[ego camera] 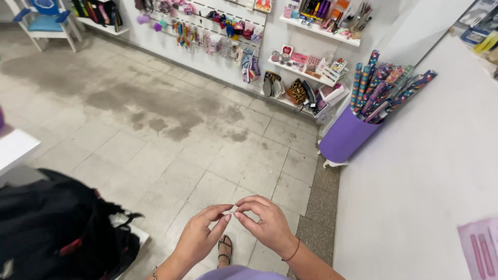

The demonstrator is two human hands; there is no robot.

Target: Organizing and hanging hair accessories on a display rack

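My left hand (199,236) and my right hand (265,223) meet in front of me, low in the view, fingertips pinched together. Between the thumbs and forefingers sits something tiny and pale (231,212); I cannot tell what it is. Both hands hover above the tiled floor (171,140), with my sandalled foot (224,249) showing below them. A thin cord bracelet is on my right wrist.
A white counter (430,171) runs along the right with a pink sheet (480,246) on it. A purple bin of patterned wrapping-paper rolls (346,136) stands by it. Wall shelves and hooks with small goods (306,72) line the back. A black bag (57,228) lies at left.
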